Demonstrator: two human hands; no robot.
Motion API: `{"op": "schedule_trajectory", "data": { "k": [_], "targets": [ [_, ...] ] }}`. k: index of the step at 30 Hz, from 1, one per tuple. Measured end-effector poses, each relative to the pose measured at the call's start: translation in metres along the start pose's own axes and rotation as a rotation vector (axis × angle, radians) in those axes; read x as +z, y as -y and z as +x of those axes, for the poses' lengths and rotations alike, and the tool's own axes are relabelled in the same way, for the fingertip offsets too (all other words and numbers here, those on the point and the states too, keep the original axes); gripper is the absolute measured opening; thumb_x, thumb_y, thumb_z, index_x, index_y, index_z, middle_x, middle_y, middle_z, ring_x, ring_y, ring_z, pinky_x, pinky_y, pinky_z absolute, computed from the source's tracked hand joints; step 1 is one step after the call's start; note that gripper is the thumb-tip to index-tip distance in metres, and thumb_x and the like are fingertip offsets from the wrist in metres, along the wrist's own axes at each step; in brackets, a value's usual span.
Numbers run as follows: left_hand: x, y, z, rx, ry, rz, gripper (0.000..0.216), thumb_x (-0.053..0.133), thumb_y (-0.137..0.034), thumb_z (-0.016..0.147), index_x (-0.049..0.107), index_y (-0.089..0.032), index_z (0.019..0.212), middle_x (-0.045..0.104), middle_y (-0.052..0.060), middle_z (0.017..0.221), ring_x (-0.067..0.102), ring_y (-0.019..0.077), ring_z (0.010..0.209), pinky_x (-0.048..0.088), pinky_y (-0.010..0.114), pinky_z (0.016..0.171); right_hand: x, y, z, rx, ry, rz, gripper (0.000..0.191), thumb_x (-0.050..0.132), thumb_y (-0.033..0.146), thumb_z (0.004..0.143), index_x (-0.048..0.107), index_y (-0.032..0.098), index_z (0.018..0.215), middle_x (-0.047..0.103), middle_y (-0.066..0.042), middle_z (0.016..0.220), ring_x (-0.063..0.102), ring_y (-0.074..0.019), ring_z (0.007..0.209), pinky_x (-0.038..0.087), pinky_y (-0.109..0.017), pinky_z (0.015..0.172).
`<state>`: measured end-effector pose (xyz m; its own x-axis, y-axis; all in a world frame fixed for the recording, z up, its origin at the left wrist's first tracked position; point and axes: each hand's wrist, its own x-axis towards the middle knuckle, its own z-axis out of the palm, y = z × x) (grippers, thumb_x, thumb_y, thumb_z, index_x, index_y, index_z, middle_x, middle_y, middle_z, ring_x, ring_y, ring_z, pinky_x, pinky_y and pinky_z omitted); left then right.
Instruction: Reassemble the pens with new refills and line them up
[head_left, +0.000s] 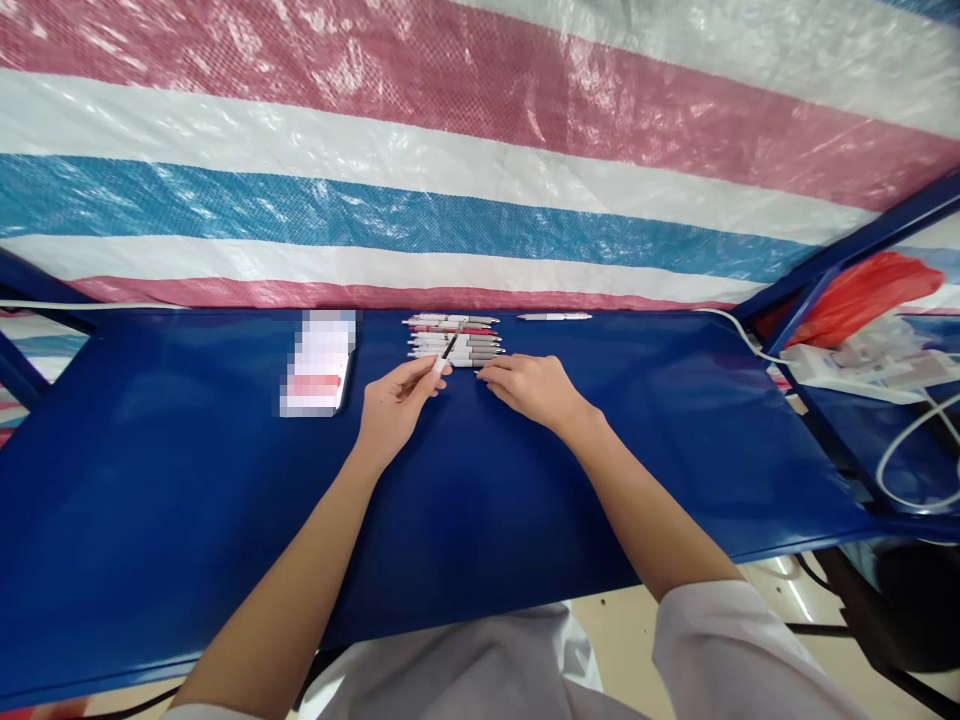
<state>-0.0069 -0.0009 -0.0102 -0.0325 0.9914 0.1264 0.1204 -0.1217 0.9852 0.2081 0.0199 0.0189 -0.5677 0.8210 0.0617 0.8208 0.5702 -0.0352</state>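
A row of several white and grey pens (454,337), some with red parts, lies side by side at the far middle of the blue table (187,480). My left hand (396,403) pinches a small pen part with a thin dark tip (445,355), held tilted up just in front of the row. My right hand (529,386) rests palm down on the table, its fingertips touching the near pen of the row. One more white pen (553,316) lies alone further back to the right.
A white and pink blurred card or packet (319,376) lies left of the pens. A striped plastic tarp (450,150) hangs behind the table. At right are a white power strip (862,372) with cables and a red bag (862,290).
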Motion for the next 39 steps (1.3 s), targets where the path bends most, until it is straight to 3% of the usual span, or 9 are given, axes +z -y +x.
{"op": "schedule_trajectory", "data": {
  "k": [9,14,17,20,25,28,33,39],
  "targets": [
    [0.001,-0.001,-0.001,0.021,0.002,0.006,0.039,0.069,-0.045,0.084,0.072,-0.016,0.111,0.076,0.009,0.101,0.071,0.0191,0.081,0.059,0.033,0.077,-0.012,0.011,0.011,0.022,0.093,-0.032,0.035,0.043,0.016,0.093,0.067,0.025,0.117,0.073,-0.009,0.110,0.070,-0.0241,0.088,0.044,-0.031,0.065],
    [0.000,0.000,0.000,0.025,0.002,0.000,0.040,0.069,-0.044,0.083,0.072,-0.016,0.111,0.076,0.009,0.100,0.071,0.0189,0.081,0.059,0.033,0.076,-0.011,0.014,0.015,0.026,0.078,0.060,0.034,0.048,0.014,0.089,0.069,0.023,0.114,0.072,-0.010,0.111,0.069,-0.0243,0.093,0.047,-0.030,0.069],
    [0.000,-0.001,0.000,0.021,0.005,0.001,0.039,0.069,-0.044,0.084,0.071,-0.016,0.111,0.076,0.009,0.101,0.071,0.0191,0.082,0.059,0.033,0.076,-0.008,0.010,0.016,0.050,-0.014,0.269,0.032,0.053,0.015,0.085,0.070,0.024,0.110,0.071,-0.006,0.111,0.069,-0.0210,0.093,0.049,-0.029,0.074],
    [0.000,-0.002,0.000,0.030,0.000,-0.001,0.038,0.069,-0.044,0.084,0.072,-0.016,0.111,0.076,0.009,0.101,0.071,0.0191,0.082,0.059,0.033,0.077,-0.002,0.007,0.017,0.090,-0.173,0.632,0.030,0.057,0.017,0.081,0.071,0.022,0.107,0.072,-0.004,0.109,0.069,-0.0148,0.080,0.051,-0.028,0.079],
    [-0.003,-0.001,0.000,0.010,0.000,-0.002,0.039,0.069,-0.044,0.084,0.072,-0.017,0.112,0.076,0.009,0.102,0.071,0.0194,0.083,0.059,0.033,0.078,0.017,0.013,0.026,0.236,-0.323,1.357,0.028,0.071,0.027,0.071,0.070,0.020,0.098,0.073,0.000,0.085,0.067,-0.0129,0.067,0.055,-0.027,0.066],
    [-0.005,0.000,0.001,-0.006,-0.008,-0.006,0.041,0.070,-0.045,0.083,0.072,-0.016,0.112,0.076,0.010,0.102,0.071,0.0203,0.083,0.059,0.034,0.078,0.029,0.020,0.031,0.360,-0.419,1.661,0.033,0.080,0.032,0.062,0.069,0.021,0.092,0.073,0.001,0.088,0.068,-0.0118,0.068,0.058,-0.026,0.064],
    [-0.007,-0.003,0.002,-0.028,-0.008,-0.002,0.042,0.071,-0.048,0.082,0.072,-0.016,0.109,0.076,0.010,0.101,0.071,0.0202,0.082,0.060,0.033,0.077,0.033,0.025,0.032,0.508,-0.532,1.848,0.034,0.084,0.031,0.060,0.071,0.022,0.089,0.073,0.001,0.088,0.071,-0.0122,0.076,0.061,-0.024,0.066],
    [-0.010,-0.005,0.002,-0.049,0.031,0.045,0.043,0.069,-0.050,0.082,0.072,-0.017,0.109,0.076,0.009,0.100,0.071,0.0198,0.082,0.061,0.032,0.074,0.027,0.024,0.033,0.533,-0.650,1.916,0.031,0.083,0.028,0.063,0.074,0.023,0.092,0.071,0.004,0.081,0.067,-0.0093,0.067,0.061,-0.021,0.059]
  ]
}}
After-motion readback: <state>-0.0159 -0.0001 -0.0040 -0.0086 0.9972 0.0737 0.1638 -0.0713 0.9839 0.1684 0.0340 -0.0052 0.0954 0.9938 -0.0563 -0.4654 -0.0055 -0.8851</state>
